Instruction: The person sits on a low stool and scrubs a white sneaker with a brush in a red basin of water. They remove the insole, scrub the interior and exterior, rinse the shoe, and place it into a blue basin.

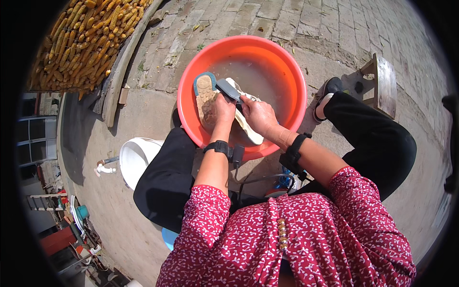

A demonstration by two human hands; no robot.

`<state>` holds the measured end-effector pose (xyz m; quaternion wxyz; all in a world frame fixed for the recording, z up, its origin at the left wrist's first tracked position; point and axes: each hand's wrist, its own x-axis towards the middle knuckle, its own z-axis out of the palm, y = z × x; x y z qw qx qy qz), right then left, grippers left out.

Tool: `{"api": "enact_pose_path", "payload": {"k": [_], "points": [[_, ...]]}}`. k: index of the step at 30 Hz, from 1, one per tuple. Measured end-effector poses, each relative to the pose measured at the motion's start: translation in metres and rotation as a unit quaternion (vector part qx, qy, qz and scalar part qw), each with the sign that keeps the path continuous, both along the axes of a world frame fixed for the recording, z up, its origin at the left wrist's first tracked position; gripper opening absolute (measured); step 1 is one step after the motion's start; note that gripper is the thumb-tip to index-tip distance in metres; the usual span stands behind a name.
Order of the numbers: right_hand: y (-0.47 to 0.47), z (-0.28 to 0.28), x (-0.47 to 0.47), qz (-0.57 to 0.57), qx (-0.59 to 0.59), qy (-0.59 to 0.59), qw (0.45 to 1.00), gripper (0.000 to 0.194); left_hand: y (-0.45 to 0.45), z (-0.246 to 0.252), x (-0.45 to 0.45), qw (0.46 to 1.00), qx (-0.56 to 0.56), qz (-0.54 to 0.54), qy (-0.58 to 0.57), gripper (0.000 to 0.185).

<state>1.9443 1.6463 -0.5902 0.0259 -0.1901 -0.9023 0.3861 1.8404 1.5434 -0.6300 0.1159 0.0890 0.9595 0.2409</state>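
Observation:
A wide orange-red plastic basin (299, 86) holding cloudy water stands before me. Inside it, a shoe (206, 94) leans sole up against the left wall, its tan tread edged in blue-grey at one end. A white shoe (250, 130) lies slantwise under my hands, its middle hidden by them. My left hand (223, 109) grips that white shoe between the two, its fingertips out of sight. My right hand (259, 114) holds the handle of a grey-backed scrubbing brush (228, 89), whose head lies over the white shoe; its bristles face down and are hidden.
A white bucket (138, 158) stands by my left knee, near a white tap (105, 169). A low wooden stool (384, 86) is beyond my right foot. Corn cobs (93, 43) are heaped behind wire at upper left. A cable (267, 177) hangs near my wrists.

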Motion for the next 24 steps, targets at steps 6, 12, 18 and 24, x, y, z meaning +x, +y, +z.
{"api": "enact_pose_path", "payload": {"k": [6, 12, 18, 24], "points": [[0.033, 0.002, -0.017, -0.053, 0.003, 0.018, 0.998, 0.035, 0.020, -0.015, 0.001, 0.998, 0.044, -0.023, 0.039, 0.032], [-0.003, -0.005, 0.012, 0.025, 0.016, 0.009, 1.000, 0.032, 0.000, -0.028, -0.008, 0.997, 0.067, 0.031, 0.037, 0.031], [0.041, -0.009, -0.031, -0.065, -0.010, 0.023, 0.998, 0.035, 0.012, -0.023, -0.002, 0.997, 0.040, -0.028, 0.061, 0.026], [0.001, -0.002, 0.005, 0.046, 0.002, -0.011, 0.999, 0.035, -0.001, -0.015, -0.007, 0.997, 0.078, 0.008, 0.014, 0.035]]}}
